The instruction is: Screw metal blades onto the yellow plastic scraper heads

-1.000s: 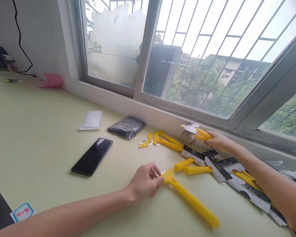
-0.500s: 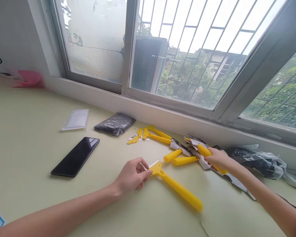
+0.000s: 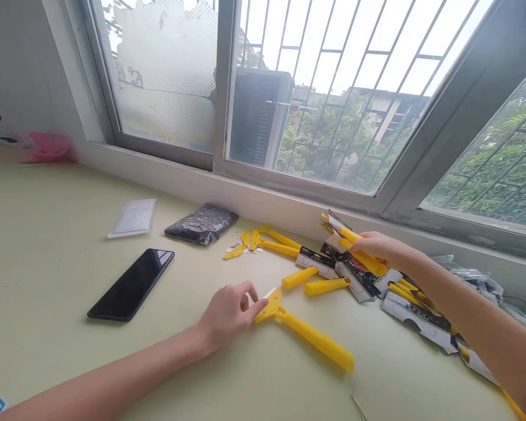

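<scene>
A yellow scraper [image 3: 315, 339] with a pale blade edge lies across the table in front of me. My left hand [image 3: 232, 313] is closed at its head, the thumb and fingertips on the head's left side. Farther right, my right hand [image 3: 383, 251] grips the yellow handles of packaged scrapers [image 3: 363, 257], raised above the pile. How many it holds is partly hidden by the fingers. Below and beside it lie more scrapers in black-and-white card sleeves [image 3: 359, 280], with bare yellow handles [image 3: 326, 286] sticking out.
Yellow scraper heads and loose yellow pieces [image 3: 236, 251] lie by the window ledge. Nearby are a black plastic-wrapped packet [image 3: 201, 224], a white translucent packet [image 3: 134, 218] and a black phone [image 3: 134, 283]. A thin metal rod [image 3: 359, 407] lies at the front edge, and clear-wrapped dark items [image 3: 473, 278] sit behind my right arm.
My right hand has lifted the packaged scrapers up from the pile, uncovering more card sleeves beneath. My left hand stays at the scraper's head, its thumb now farther onto it.
</scene>
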A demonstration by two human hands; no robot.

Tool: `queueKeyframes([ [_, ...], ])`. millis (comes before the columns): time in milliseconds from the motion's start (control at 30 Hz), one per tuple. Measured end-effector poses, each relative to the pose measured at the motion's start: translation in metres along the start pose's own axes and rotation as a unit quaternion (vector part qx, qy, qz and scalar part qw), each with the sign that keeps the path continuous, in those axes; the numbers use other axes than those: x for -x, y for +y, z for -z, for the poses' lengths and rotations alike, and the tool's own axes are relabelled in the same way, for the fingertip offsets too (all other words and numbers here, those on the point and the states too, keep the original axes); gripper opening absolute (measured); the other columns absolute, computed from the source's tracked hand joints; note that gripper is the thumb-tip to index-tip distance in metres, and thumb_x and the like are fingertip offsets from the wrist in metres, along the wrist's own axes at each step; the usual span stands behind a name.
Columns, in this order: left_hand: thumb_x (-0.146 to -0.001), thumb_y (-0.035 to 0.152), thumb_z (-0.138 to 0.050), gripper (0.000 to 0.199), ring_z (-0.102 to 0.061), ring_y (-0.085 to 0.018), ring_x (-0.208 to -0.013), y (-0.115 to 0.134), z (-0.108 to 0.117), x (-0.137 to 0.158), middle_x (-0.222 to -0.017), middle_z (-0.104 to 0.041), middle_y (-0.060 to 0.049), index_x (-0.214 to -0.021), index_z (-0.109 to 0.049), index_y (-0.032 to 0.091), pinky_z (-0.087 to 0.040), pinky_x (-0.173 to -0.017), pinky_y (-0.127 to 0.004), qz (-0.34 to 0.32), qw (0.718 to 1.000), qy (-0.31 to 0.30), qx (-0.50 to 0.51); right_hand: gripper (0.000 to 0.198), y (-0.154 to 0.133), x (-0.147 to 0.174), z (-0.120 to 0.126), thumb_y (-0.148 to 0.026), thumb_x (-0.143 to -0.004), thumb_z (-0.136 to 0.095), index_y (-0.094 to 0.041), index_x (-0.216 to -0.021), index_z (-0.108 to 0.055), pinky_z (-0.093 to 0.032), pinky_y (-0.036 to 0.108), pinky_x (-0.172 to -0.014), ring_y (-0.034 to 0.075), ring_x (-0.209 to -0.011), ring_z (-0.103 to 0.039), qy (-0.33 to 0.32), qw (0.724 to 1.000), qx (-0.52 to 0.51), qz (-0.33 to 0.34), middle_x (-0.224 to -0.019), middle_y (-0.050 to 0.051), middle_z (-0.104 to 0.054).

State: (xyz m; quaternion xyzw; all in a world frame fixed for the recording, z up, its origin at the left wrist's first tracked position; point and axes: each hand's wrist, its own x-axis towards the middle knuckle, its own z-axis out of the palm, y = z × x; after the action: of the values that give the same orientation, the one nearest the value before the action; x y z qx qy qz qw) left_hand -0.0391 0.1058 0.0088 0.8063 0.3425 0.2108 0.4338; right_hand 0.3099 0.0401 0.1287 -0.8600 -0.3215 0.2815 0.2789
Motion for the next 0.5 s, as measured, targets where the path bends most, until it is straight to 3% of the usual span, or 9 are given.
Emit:
queueKeyframes([
  [133,-0.091,0.057,-0.053,0.045,-0.035,-0.012,-0.045,0.0,0.008,-0.001,-0.047,-0.049,0.003,-0.065,-0.055,0.021,-0.026,-0.053,-0.027,-0.064,0.988,0.023,-0.14,0.038,0.013,0.021,-0.056,-0.04,-0.097,-0.061,-0.019,-0.128,-0.057,-0.056,0.042,-0.087,0.021,-0.103,-0.063,-0.016,0.997,-0.063,-0.042,-0.125,0.009,-0.06],
  [267,-0.094,0.054,-0.049,0.045,-0.047,-0.015,-0.054,0.012,0.008,-0.025,-0.058,-0.056,-0.001,-0.064,-0.055,0.02,-0.031,-0.058,-0.029,-0.083,0.982,0.037,-0.167,0.037,0.038,0.051,-0.091,-0.04,-0.097,-0.06,-0.02,-0.129,-0.057,-0.057,0.041,-0.086,0.021,-0.103,-0.063,-0.041,0.986,-0.143,-0.075,-0.127,0.01,-0.059],
  [400,-0.091,0.047,-0.06,0.029,-0.063,-0.02,-0.083,0.043,-0.02,-0.079,-0.089,-0.068,-0.006,-0.086,-0.066,0.019,-0.047,-0.077,-0.032,-0.096,0.981,-0.024,-0.169,0.039,0.043,0.067,-0.096,-0.038,-0.097,-0.062,-0.019,-0.13,-0.056,-0.057,0.042,-0.085,0.021,-0.103,-0.063,-0.054,0.97,-0.222,-0.081,-0.126,0.009,-0.059],
  [500,-0.096,0.04,-0.058,0.029,-0.063,-0.019,-0.099,0.068,-0.055,-0.115,-0.115,-0.065,-0.008,-0.113,-0.063,0.017,-0.054,-0.089,-0.04,-0.064,0.98,-0.09,-0.163,0.039,0.041,0.064,-0.095,-0.038,-0.097,-0.062,-0.018,-0.13,-0.056,-0.057,0.042,-0.086,0.022,-0.103,-0.064,-0.045,0.963,-0.252,-0.081,-0.126,0.009,-0.06],
])
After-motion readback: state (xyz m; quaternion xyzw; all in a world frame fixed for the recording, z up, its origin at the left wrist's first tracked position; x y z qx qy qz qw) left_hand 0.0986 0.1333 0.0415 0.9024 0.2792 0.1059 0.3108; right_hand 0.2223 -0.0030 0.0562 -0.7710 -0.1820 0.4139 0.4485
